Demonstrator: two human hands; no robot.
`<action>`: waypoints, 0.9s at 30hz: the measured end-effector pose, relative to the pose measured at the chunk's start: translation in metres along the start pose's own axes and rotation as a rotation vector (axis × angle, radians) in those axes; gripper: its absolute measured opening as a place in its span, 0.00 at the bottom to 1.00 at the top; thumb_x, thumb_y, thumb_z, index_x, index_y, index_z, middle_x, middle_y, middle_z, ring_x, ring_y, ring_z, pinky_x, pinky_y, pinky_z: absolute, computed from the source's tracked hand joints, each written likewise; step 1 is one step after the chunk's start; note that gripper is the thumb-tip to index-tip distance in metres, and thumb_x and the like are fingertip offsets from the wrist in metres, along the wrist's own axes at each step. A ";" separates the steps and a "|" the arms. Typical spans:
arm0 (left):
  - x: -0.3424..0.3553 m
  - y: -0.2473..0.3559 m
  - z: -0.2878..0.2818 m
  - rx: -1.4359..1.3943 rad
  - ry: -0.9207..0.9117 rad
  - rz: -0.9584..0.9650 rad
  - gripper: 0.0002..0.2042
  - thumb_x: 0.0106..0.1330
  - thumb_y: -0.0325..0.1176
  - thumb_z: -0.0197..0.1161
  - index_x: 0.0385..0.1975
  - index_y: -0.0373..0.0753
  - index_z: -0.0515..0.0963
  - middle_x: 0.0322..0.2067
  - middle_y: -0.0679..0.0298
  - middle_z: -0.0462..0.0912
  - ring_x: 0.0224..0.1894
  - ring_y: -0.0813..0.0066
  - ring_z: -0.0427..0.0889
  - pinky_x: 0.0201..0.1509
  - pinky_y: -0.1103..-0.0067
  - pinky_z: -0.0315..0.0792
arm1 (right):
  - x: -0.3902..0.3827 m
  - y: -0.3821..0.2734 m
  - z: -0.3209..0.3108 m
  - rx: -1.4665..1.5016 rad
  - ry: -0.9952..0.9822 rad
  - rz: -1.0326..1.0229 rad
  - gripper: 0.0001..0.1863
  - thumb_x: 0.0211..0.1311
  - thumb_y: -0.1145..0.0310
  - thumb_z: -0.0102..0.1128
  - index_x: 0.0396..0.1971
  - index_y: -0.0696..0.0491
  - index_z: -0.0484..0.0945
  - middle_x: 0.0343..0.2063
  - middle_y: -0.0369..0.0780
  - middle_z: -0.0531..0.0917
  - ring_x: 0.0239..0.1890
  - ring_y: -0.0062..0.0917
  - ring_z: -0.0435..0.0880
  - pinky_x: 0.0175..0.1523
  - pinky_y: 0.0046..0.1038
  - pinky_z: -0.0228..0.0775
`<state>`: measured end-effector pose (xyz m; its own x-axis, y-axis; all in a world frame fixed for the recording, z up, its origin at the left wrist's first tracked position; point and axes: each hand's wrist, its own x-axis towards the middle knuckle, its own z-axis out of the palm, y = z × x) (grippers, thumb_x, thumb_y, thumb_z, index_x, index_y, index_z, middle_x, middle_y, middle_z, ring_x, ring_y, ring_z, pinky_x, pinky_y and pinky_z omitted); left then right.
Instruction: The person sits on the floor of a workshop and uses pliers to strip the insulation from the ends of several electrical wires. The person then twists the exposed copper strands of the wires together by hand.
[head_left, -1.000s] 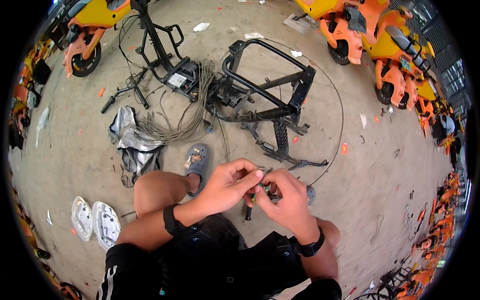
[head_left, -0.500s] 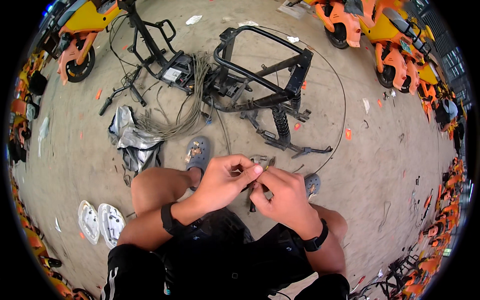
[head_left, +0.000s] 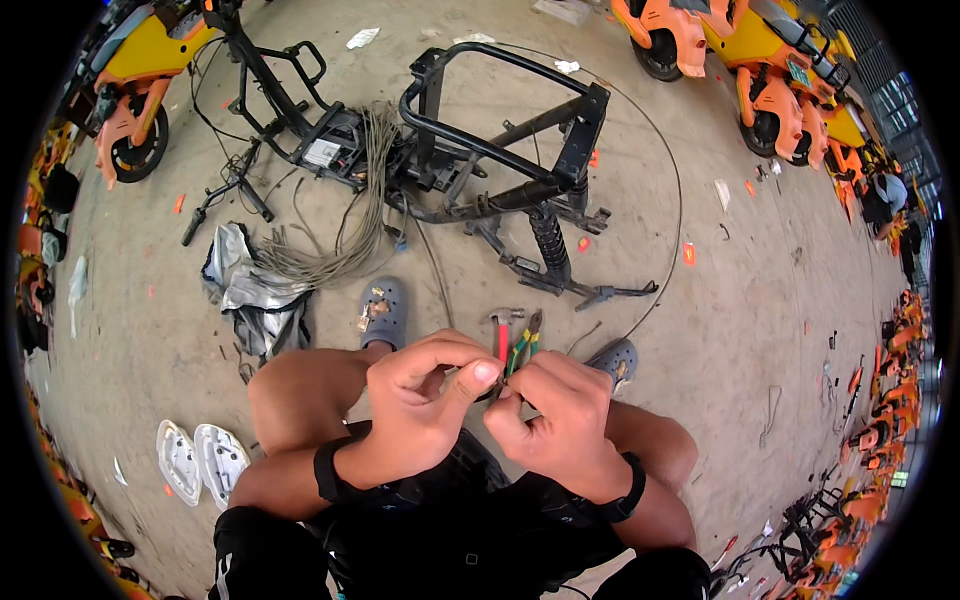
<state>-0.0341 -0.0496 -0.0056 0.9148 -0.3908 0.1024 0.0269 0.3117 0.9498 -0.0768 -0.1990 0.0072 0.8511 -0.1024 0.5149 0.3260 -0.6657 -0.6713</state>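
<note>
My left hand (head_left: 428, 400) and my right hand (head_left: 562, 412) meet in front of my lap, thumbs and forefingers pinched. Between the fingertips sits a small dark thing, mostly covered; I cannot make out its kind. On the floor just beyond the hands lie a claw hammer (head_left: 504, 322) with a red handle and a pair of pliers (head_left: 521, 347) with green and yellow handles. My fingers hide the lower ends of both tools.
A black scooter frame (head_left: 490, 205) lies ahead, a bundle of grey cables (head_left: 365, 210) draped over it. Silver-grey fabric (head_left: 255, 285) is crumpled at left, near white plastic shells (head_left: 218, 460). Orange-yellow scooters (head_left: 135, 95) stand around the edges. A long thin cable (head_left: 680, 200) curves across the floor.
Both hands have come lower and nearer to my body, still pinched together. The hammer and pliers now show more plainly beyond them. The view has shifted slightly.
</note>
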 end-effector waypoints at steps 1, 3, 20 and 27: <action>0.000 0.000 0.000 0.037 -0.003 0.049 0.03 0.67 0.21 0.66 0.37 0.28 0.82 0.33 0.56 0.85 0.36 0.73 0.82 0.41 0.79 0.76 | 0.000 -0.001 0.000 0.010 0.017 0.007 0.09 0.36 0.78 0.61 0.13 0.54 0.68 0.12 0.38 0.67 0.12 0.32 0.66 0.17 0.30 0.58; 0.000 0.003 0.000 0.081 -0.003 0.110 0.03 0.65 0.20 0.66 0.36 0.28 0.82 0.34 0.54 0.85 0.36 0.69 0.83 0.42 0.77 0.77 | 0.001 -0.001 -0.001 0.039 -0.008 0.025 0.06 0.38 0.79 0.60 0.15 0.57 0.71 0.13 0.39 0.69 0.13 0.32 0.67 0.19 0.29 0.59; 0.003 0.024 -0.005 0.365 -0.196 0.451 0.06 0.56 0.18 0.71 0.32 0.29 0.82 0.30 0.56 0.85 0.34 0.61 0.85 0.36 0.74 0.79 | -0.012 -0.008 -0.010 0.404 -0.109 0.181 0.05 0.44 0.81 0.60 0.19 0.59 0.73 0.15 0.39 0.70 0.14 0.28 0.67 0.20 0.27 0.57; 0.005 0.027 -0.007 0.436 -0.240 0.494 0.06 0.57 0.19 0.71 0.33 0.30 0.82 0.31 0.57 0.85 0.34 0.62 0.85 0.36 0.75 0.79 | -0.011 -0.015 -0.017 0.548 -0.172 0.323 0.05 0.47 0.80 0.62 0.21 0.58 0.74 0.16 0.39 0.69 0.14 0.26 0.66 0.21 0.27 0.57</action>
<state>-0.0259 -0.0374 0.0187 0.6626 -0.4887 0.5675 -0.5793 0.1459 0.8020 -0.0978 -0.2007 0.0210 0.9801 -0.0840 0.1800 0.1668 -0.1433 -0.9755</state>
